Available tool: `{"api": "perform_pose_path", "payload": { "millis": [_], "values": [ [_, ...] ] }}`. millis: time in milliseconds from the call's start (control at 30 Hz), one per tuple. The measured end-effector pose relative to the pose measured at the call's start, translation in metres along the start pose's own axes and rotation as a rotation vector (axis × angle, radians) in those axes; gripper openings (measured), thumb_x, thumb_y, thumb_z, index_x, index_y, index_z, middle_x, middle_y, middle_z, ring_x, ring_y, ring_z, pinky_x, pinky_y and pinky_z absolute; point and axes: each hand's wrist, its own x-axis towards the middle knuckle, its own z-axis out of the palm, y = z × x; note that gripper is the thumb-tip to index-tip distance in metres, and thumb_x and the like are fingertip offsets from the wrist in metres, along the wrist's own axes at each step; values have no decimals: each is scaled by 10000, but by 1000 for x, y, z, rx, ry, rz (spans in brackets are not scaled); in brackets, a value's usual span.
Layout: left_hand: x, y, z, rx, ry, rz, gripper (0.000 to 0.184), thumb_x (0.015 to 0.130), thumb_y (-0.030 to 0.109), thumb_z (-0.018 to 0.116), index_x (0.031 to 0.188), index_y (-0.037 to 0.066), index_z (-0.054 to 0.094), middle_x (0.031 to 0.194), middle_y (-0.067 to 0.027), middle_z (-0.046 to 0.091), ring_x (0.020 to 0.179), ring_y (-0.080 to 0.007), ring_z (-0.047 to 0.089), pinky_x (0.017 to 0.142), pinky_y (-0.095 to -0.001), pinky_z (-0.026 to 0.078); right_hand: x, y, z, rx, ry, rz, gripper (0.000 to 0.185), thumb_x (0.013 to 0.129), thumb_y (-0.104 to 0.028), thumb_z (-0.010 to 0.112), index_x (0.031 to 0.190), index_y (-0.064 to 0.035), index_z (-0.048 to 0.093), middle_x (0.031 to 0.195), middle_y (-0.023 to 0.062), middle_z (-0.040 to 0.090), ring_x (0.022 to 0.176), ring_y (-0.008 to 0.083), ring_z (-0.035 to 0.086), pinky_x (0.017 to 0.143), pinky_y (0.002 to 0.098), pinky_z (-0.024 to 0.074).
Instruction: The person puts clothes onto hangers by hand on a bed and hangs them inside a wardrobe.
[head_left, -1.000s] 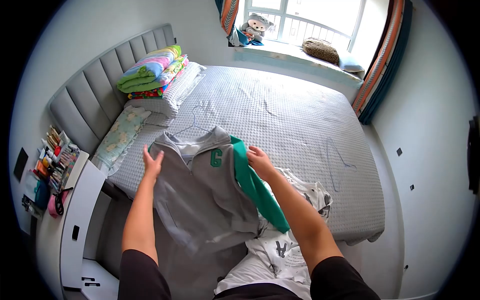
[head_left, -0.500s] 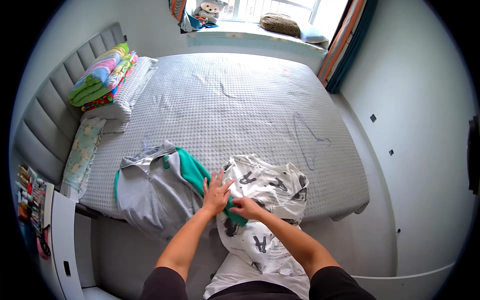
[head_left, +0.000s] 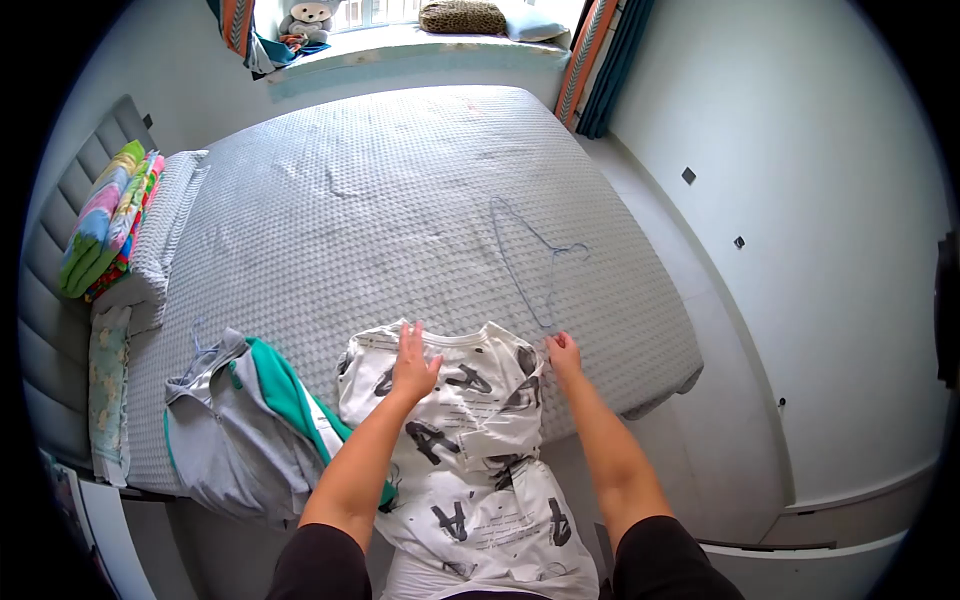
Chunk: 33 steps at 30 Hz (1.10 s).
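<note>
A white long-sleeved shirt [head_left: 470, 345] with black letter prints lies over the near edge of the bed, its lower part hanging toward my lap. My left hand [head_left: 413, 372] rests flat on its upper left side, fingers spread. At the shirt's right shoulder, my right hand [head_left: 563, 355] has its fingers pinched together; what is between them is hidden. Just beyond those fingertips is one end of a thin blue-grey wire hanger [head_left: 520, 275] lying on the bed. To the left, a grey and green zip jacket [head_left: 235, 415] sits with a hanger hook at its collar.
The bed [head_left: 350, 230] has a grey checked cover. Folded colourful quilts [head_left: 110, 220] and pillows are stacked by the headboard [head_left: 60, 240]. A plush toy [head_left: 308, 20] and cushions [head_left: 462, 17] sit on the window ledge. The wall [head_left: 800, 200] stands at right.
My right hand has let go of the jacket's green sleeve and moved to the shirt's right shoulder. That sleeve now lies farther left. The shirt is more exposed, and my view has shifted right.
</note>
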Motion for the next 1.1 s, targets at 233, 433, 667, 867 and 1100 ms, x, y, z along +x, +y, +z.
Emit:
{"api": "perform_pose_path", "payload": {
  "millis": [233, 433, 667, 867, 1100],
  "values": [
    [36, 0, 10, -45, 107, -449, 788, 866, 410, 677, 1424, 13, 287, 1453, -255, 293, 1313, -414, 382, 1046, -451, 380, 17, -40, 14, 479, -31, 113, 457, 922, -205, 654, 1325, -48, 509, 995, 12, 626, 823, 92, 524, 703, 228, 391],
    [21, -24, 4, -249, 27, -556, 353, 835, 299, 690, 1033, 34, 567, 1011, -179, 632, 957, -296, 606, 839, -418, 482, 14, -36, 22, 20, -147, 11, 423, 874, -294, 697, 1200, -45, 593, 971, 76, 667, 876, 122, 607, 763, 255, 458],
    [-67, -10, -21, -708, -100, -658, 162, 771, 116, 649, 928, 80, 629, 825, -21, 595, 758, -114, 538, 697, -256, 448, -116, -65, 10, -550, -281, -101, 425, 727, -427, 770, 866, -38, 670, 756, 85, 681, 690, 232, 633, 651, 355, 489],
    [-141, 30, -87, -474, 81, -393, 267, 696, 28, 604, 960, 68, 612, 934, -60, 536, 885, -188, 544, 798, -277, 447, -188, -42, -52, -305, -252, -43, 320, 842, -350, 714, 770, -47, 643, 628, -7, 567, 585, 90, 499, 519, 302, 395],
    [-194, 40, -125, -177, 128, -62, 305, 657, -33, 618, 956, 25, 598, 1057, -158, 513, 1044, -351, 532, 939, -386, 437, -249, -89, -100, 106, -200, -83, 350, 976, -270, 589, 683, -82, 550, 637, -95, 421, 592, 5, 338, 502, 234, 257]
  ]
}}
